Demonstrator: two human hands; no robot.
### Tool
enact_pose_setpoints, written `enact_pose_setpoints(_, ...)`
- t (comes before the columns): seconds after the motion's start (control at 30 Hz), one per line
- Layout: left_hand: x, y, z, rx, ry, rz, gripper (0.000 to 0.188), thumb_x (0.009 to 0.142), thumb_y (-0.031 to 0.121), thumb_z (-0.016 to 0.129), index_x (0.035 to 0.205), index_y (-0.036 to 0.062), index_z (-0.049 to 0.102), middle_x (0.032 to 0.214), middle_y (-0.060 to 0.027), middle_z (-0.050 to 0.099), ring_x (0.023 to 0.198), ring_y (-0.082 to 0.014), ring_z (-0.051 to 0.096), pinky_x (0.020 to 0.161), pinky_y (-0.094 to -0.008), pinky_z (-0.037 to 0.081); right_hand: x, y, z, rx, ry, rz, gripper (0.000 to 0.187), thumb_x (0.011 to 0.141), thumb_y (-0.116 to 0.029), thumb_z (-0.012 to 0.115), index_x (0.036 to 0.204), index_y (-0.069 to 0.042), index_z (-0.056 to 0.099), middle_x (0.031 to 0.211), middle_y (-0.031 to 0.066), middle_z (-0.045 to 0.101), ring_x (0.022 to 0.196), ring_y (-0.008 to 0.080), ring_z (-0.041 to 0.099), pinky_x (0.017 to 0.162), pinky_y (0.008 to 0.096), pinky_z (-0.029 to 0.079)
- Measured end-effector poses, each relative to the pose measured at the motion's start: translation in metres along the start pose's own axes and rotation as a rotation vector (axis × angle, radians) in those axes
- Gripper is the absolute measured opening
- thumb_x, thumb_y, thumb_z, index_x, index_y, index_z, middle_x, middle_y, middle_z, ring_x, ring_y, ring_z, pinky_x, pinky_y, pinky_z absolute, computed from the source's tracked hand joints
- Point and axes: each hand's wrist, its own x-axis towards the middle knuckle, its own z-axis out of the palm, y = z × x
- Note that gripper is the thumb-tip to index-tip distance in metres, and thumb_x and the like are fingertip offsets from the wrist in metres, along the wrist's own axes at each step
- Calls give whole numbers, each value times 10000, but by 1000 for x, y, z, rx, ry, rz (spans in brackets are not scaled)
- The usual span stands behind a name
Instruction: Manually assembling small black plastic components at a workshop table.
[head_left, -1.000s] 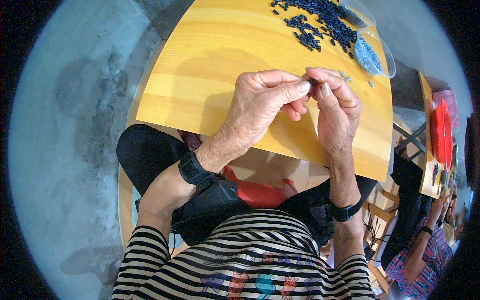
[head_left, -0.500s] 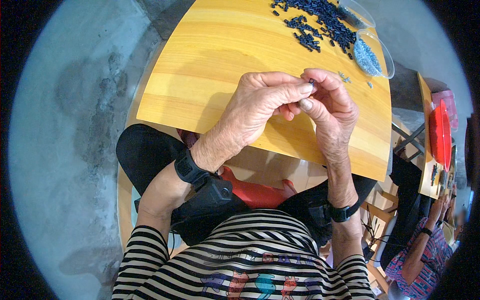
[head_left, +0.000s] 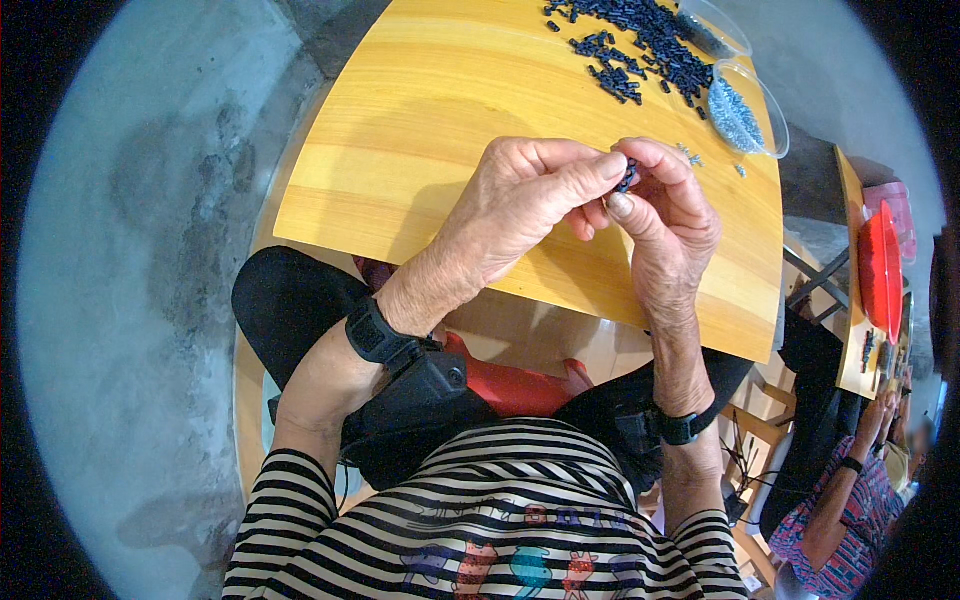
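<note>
Near the middle of the frame, a little above centre, the left hand (head_left: pixel 520 205) and the right hand (head_left: pixel 665 215) meet over the yellow wooden counter (head_left: pixel 420 130). Between them sits a small dark blue plastic piece (head_left: pixel 627 177), pinched by the left thumb and forefinger from one side and by the right hand's fingers (head_left: pixel 620 205) from the other, so that the fingertips of both hands press together around it. Only a sliver of the piece shows; its shape cannot be told.

At the upper right of the frame a loose heap of dark blue plastic pieces (head_left: pixel 640 40) lies scattered on the counter. Just right of the heap stand two clear, shallow plastic tubs: the nearer clear tub (head_left: pixel 745 105) holds tiny silvery bits, and the farther clear tub (head_left: pixel 715 25) at the top edge holds something dark. A few small pale bits (head_left: pixel 690 155) lie on the counter just beside the right hand.

Each wrist carries a black band: the left wristband (head_left: pixel 375 330) and the right wristband (head_left: pixel 685 428). A black-and-white striped top (head_left: pixel 480 520) fills the lower middle of the frame, with a black pouch (head_left: pixel 420 400) above it.

At the right edge stands a second wooden counter (head_left: pixel 850 250) bearing a red round tray (head_left: pixel 880 270), and at the lower right another person's arm (head_left: pixel 850 480) shows. Grey concrete floor (head_left: pixel 130 250) fills the left.
</note>
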Motion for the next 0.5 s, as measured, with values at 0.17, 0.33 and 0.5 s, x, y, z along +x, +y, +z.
enact_pose_setpoints(0.17,2,3,-1,131,14,6,241,868,217,611,936,-5,674,772,-34,647,647,-74,558,584,-192,448,-1,-1,-1,-108,-18,-40,336,726,-12,706,1050,-8,618,1035,70,566,877,130,551,782,256,463)
enact_pose_setpoints(0.33,1,6,-4,175,-9,-26,225,836,184,632,927,-15,681,771,-42,652,645,-76,552,583,-196,435,-1,-2,-1,-249,-58,-120,330,720,-29,714,1037,-9,623,1008,69,584,862,134,553,768,255,463)
enact_pose_setpoints(0.5,-2,8,-3,196,7,-3,226,835,191,634,906,-19,682,734,-30,633,645,-78,545,580,-202,425,-4,-5,8,-116,-12,-11,406,704,-78,739,1081,-19,601,995,77,594,826,144,557,750,265,465)
